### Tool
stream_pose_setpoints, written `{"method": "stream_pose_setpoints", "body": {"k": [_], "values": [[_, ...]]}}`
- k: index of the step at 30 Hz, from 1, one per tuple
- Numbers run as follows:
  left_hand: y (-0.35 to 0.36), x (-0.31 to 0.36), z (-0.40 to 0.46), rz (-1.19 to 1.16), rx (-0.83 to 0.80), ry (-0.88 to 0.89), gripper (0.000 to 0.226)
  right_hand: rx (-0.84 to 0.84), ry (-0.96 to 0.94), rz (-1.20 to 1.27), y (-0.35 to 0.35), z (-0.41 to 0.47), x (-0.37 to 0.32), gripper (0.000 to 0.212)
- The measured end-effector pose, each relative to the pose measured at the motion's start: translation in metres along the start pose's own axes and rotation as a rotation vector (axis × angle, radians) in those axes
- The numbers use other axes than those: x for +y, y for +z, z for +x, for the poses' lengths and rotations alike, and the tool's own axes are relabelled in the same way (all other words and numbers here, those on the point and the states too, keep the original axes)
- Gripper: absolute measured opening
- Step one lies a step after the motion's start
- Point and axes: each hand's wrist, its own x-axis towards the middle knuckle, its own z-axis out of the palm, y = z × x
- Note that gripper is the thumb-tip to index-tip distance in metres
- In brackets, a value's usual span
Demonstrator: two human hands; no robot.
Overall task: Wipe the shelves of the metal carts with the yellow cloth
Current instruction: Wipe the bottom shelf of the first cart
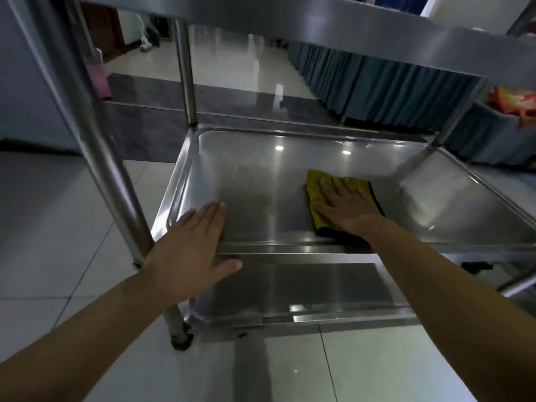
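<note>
1. A tiled floor [72, 204] runs under everything, pale and glossy, with a darker band across it farther off.
2. A metal cart [95, 134] stands on the floor, built of round steel posts with tray-like shelves at three levels; a castor shows under its near left post.
3. The middle shelf [246, 175] is a shallow steel tray with a raised rim. It holds the yellow cloth and both of the person's hands; a faint brownish smear marks its surface near the centre.
4. The bottom shelf [319, 288], seen under the middle one's front edge, shows only reflections.
5. A row of tables with teal pleated skirts [385, 91] stands beyond the cart on the right.
6. The left hand [191, 239] lies flat with fingers straight and together, resting over the front left rim of the middle shelf, holding nothing.
7. The right hand [345, 207] presses flat, fingers spread, on the yellow cloth.
8. The yellow cloth [314, 187], folded, with a dark edge, lies right of the shelf's centre, near its front rim.
</note>
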Motion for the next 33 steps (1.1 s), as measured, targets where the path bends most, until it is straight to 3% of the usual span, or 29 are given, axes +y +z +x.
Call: {"method": "stream_pose_setpoints", "body": {"k": [5,13,22,25,30,33], "values": [[0.007,-0.009,0.004,-0.031,-0.013,-0.008,0.093,0.031,-0.035,-0.015,-0.004,0.03,-0.042,0.065],[0.002,-0.01,0.004,0.03,0.034,-0.056,0.105,0.018,-0.365,-0.051,-0.004,0.028,-0.131,0.06],[-0.004,-0.005,-0.006,0.089,0.063,-0.083,0.104,-0.115,-0.603,-0.008,0.001,-0.041,-0.106,0.053],[-0.002,0.005,-0.019,0.022,0.155,-0.079,0.081,-0.125,-0.618,-0.055,0.0,-0.052,-0.08,0.052],[0.013,0.007,-0.033,-0.105,0.475,-0.006,0.021,-0.15,-0.461,0.039,-0.005,-0.043,-0.036,0.05],[0.02,0.005,-0.031,-0.107,0.528,-0.015,0.033,-0.087,-0.375,-0.039,-0.002,-0.012,-0.035,0.053]]}}
